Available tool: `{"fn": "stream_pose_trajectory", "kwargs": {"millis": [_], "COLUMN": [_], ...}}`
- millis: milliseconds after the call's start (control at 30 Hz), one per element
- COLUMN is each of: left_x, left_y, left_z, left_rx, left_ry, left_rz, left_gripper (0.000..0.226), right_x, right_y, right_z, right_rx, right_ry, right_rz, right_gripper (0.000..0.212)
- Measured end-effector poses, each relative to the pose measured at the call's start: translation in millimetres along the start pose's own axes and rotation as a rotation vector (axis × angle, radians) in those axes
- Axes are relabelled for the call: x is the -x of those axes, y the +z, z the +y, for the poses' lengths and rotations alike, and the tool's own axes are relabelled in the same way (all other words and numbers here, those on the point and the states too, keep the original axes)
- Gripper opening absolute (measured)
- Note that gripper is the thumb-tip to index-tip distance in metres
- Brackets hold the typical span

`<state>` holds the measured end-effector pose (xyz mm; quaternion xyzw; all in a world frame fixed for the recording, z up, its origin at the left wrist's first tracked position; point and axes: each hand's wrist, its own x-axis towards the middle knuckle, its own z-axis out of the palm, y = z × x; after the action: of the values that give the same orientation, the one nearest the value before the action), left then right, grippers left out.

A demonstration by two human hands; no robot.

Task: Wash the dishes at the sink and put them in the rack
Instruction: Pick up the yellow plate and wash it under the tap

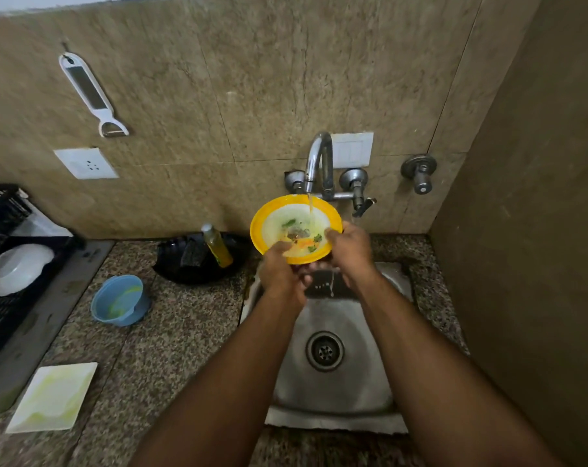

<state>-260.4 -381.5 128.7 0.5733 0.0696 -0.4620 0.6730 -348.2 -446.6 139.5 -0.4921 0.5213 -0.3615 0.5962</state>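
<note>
Blue bowl (120,299) – beside steel sink (333,396).

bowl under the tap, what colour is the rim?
Yellow-orange rim on the bowl, white inside with food scraps; clearest in the head view.

Up on the tan stone wall (252,79), a white plastic peeler with a metal blade (90,92) hangs from a hook, a white wall socket (86,163) just below it. Behind the tap, a white switch plate (351,150); further right, a round metal wall valve (419,171).
</note>
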Motion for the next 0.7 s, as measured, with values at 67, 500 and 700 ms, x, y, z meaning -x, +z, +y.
{"fn": "stream_pose_trajectory", "kwargs": {"millis": [67, 500, 700], "left_x": [-1.7, 5.6, 4.6], "left_y": [-3.3, 12.3, 11.4], "left_z": [1.2, -19.9, -9.5], "left_rx": [-0.030, -0.104, -0.068], "left_ry": [0.010, 0.040, 0.086], "left_rz": [0.007, -0.029, 0.035], "left_gripper": [0.031, 0.010, 0.008], "right_x": [-8.1, -13.6, 10.7], "right_y": [-5.9, 7.4, 8.5], "right_z": [-2.1, 13.8, 12.2], "right_rx": [0.081, 0.194, -0.031], "right_ry": [-0.047, -0.021, 0.038], "right_rz": [0.026, 0.180, -0.127], "right_gripper": [0.013, 0.033, 0.018]}}
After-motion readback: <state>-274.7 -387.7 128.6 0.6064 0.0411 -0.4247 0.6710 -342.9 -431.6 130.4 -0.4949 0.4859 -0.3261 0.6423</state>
